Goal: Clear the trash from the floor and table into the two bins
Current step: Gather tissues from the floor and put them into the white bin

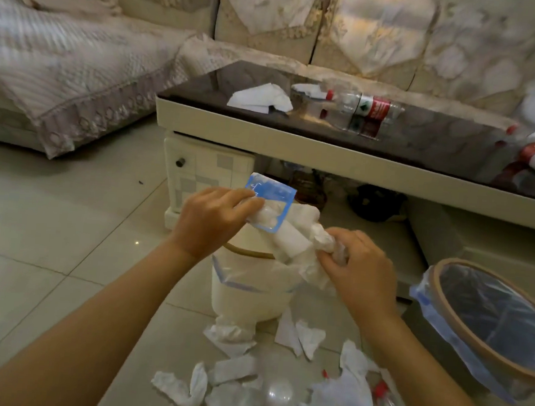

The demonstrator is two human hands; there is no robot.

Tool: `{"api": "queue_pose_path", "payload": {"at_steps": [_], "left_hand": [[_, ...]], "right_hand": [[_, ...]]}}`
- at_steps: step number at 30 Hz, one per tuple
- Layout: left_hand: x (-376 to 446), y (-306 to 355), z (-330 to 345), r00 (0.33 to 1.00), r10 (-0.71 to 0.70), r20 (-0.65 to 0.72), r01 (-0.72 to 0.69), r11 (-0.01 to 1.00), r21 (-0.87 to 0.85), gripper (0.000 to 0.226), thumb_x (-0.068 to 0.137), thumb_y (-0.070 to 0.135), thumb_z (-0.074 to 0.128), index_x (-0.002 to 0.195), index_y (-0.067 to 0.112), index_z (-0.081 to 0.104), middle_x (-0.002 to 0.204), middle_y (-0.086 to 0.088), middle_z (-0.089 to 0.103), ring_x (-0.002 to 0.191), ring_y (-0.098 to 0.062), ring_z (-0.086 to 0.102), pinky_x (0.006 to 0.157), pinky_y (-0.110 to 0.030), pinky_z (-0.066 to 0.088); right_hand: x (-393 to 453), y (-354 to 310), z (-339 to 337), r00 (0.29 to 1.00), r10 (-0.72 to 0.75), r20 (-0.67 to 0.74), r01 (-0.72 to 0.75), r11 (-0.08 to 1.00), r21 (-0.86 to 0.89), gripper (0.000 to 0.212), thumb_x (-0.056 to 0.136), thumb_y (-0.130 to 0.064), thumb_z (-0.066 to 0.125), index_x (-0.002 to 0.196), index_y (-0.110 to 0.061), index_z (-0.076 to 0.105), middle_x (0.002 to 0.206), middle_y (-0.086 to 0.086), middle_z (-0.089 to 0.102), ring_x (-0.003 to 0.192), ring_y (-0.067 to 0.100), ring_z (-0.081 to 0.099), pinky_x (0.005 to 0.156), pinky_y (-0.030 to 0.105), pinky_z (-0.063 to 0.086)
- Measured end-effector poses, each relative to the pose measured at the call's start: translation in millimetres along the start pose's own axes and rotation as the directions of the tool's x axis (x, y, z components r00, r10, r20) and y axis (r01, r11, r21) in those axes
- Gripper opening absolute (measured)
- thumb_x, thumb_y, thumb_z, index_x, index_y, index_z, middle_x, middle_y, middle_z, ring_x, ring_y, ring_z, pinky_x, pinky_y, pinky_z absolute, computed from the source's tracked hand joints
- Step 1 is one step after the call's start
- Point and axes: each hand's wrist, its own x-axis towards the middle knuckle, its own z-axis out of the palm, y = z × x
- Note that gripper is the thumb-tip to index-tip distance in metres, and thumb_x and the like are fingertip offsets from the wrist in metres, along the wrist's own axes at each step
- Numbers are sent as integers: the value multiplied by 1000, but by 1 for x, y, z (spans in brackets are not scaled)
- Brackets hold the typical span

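Nearest you, crumpled white tissues [230,390] lie scattered on the tiled floor [45,248], with bits of red among them. Above them, your left hand [213,220] pinches a blue-edged clear plastic packet [271,203]; your right hand [358,262] grasps a wad of white tissue [295,241]. Both are held over the cream bin [248,292], which is lined with a clear bag. A second bin [488,322], dark inside, stands to its right. Further off, the dark glass table [427,139] carries a tissue [260,98] and clear, red-labelled bottles [365,107].

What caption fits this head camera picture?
Both hands hold tissues over a white bin; more litter the floor.
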Motion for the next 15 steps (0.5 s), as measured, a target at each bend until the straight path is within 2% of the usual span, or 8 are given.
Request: {"api": "queue_pose_path", "payload": {"at_steps": [4, 8, 11, 15], "left_hand": [[3, -9, 27, 998, 6, 62, -12, 995, 98, 13, 76, 9, 73, 83, 20, 70, 88, -1, 72, 60, -19, 66, 52, -28, 49], [-7, -19, 49, 976, 4, 219, -50, 978, 204, 19, 67, 5, 72, 74, 20, 63, 76, 1, 68, 49, -18, 59, 47, -25, 41], [-13, -25, 63, 926, -26, 378, -64, 973, 222, 23, 59, 9, 80, 71, 18, 62, 67, -1, 63, 43, -18, 55, 45, -24, 39], [-14, -14, 82, 837, -26, 546, -86, 980, 179, 45, 39, 21, 89, 79, 20, 69, 70, 1, 65, 49, -18, 60, 47, -25, 44]], "right_hand": [[27, -6, 11, 999, 34, 1, -34, 999, 5, 22, 86, -29, 65, 108, -29, 64, 91, -6, 58, 73, 14, 53, 57, 28, 37], [47, -7, 33, 995, 100, 28, -98, 994, -47, 22, 85, -28, 62, 107, -30, 63, 97, -4, 60, 80, 23, 59, 62, 33, 46], [60, -10, 48, 995, 85, 43, -81, 991, -104, 22, 88, -28, 59, 109, -29, 61, 100, -4, 58, 79, 24, 59, 60, 30, 43], [73, -13, 61, 996, 63, 66, -53, 988, -147, 24, 90, -28, 57, 114, -26, 59, 105, -2, 58, 77, 24, 59, 60, 29, 43]]}}
